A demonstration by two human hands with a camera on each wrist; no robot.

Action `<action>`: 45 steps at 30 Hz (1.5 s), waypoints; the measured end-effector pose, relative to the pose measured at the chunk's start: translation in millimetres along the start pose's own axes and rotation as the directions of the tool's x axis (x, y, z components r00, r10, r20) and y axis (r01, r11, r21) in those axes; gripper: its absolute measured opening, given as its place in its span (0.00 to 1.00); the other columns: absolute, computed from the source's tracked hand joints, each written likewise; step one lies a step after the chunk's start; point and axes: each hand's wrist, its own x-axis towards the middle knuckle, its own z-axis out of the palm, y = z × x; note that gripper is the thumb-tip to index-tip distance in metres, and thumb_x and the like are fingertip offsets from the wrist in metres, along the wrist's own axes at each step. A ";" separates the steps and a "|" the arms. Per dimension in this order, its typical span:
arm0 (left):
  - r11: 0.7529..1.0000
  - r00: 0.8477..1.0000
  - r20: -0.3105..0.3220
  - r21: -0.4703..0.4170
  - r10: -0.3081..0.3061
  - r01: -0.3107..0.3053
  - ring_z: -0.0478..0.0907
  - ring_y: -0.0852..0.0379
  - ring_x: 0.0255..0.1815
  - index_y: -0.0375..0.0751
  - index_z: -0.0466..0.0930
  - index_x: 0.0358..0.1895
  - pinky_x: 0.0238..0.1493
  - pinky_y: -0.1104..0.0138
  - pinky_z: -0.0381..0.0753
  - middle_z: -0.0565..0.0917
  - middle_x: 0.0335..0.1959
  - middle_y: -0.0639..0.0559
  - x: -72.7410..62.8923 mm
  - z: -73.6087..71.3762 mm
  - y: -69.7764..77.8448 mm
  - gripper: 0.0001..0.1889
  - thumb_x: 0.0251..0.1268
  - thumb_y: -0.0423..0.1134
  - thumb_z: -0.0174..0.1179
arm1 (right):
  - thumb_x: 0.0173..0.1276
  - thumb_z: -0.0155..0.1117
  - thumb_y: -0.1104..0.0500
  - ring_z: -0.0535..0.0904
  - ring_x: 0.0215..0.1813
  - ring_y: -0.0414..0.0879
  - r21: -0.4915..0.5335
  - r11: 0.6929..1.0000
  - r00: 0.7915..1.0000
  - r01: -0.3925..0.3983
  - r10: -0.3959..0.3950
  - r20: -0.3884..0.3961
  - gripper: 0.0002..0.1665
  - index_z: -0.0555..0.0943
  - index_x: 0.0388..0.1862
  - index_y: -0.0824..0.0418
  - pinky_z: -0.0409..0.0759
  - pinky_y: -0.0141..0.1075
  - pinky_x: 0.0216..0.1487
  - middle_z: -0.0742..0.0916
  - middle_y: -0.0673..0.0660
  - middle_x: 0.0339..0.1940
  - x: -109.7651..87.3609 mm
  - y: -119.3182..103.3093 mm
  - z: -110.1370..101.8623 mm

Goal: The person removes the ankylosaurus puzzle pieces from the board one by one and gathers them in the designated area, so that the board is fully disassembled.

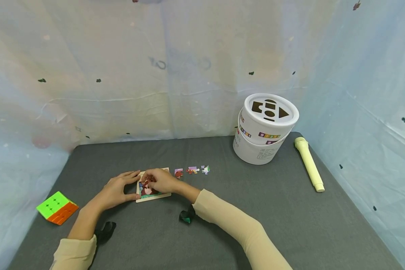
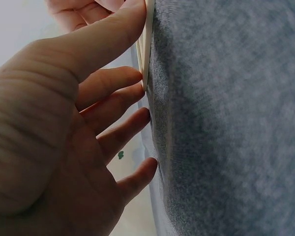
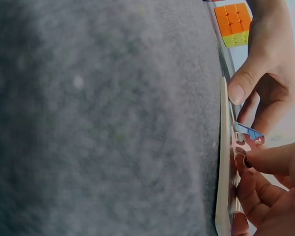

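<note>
A small wooden jigsaw board with a pale frame and a colourful picture lies on the grey table. My left hand holds its left side, the thumb at the near corner and the fingers at the far corner. Over the board's upper part, my right hand pinches a puzzle piece between thumb and fingers. That piece stands tilted up from the board, with a blue corner showing; my fingers cover the rest of it in the head view.
Three loose puzzle pieces lie in a row right of the board. A green and orange puzzle cube sits at the left. Farther back right stand a white bucket with a shape-cut lid and a pale yellow stick lying flat.
</note>
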 end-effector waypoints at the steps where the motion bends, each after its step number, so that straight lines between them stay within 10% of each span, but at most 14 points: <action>1: 1.000 1.000 0.001 -0.001 -0.001 0.001 0.60 0.29 0.71 0.29 0.71 0.69 0.58 0.27 0.58 0.66 0.72 0.32 0.0 0.0 0.1 0.42 0.54 0.48 0.75 | 0.73 0.59 0.70 0.74 0.29 0.35 0.012 1.000 1.000 -0.002 0.002 -0.008 0.12 0.82 0.51 0.63 0.71 0.24 0.31 0.84 0.52 0.36 -0.2 -0.3 0.1; 22: 1.000 1.000 0.007 0.003 -0.006 0.006 0.60 0.30 0.71 0.30 0.70 0.70 0.58 0.26 0.58 0.66 0.73 0.33 0.4 -0.4 0.9 0.42 0.55 0.50 0.74 | 0.72 0.58 0.72 0.73 0.26 0.39 0.220 0.974 0.992 0.049 -0.022 -0.123 0.13 0.80 0.54 0.70 0.72 0.27 0.29 0.82 0.61 0.39 -7.8 1.0 -16.9; 31: 1.000 1.000 0.016 0.023 -0.016 0.015 0.60 0.29 0.71 0.30 0.70 0.69 0.59 0.28 0.59 0.66 0.73 0.34 0.8 0.3 -0.5 0.42 0.55 0.51 0.74 | 0.75 0.51 0.74 0.82 0.33 0.63 0.270 0.955 0.972 0.125 -0.063 -0.227 0.18 0.79 0.60 0.71 0.74 0.30 0.26 0.86 0.67 0.47 -21.2 13.2 -38.9; 45: 0.999 1.000 -0.003 0.035 -0.003 0.003 0.61 0.30 0.71 0.29 0.71 0.68 0.61 0.30 0.60 0.66 0.73 0.34 0.3 1.8 0.4 0.42 0.53 0.50 0.75 | 0.66 0.59 0.78 0.87 0.38 0.63 0.444 0.896 0.957 0.004 0.125 -0.261 0.20 0.80 0.57 0.73 0.76 0.35 0.29 0.83 0.68 0.42 -66.5 30.9 -49.4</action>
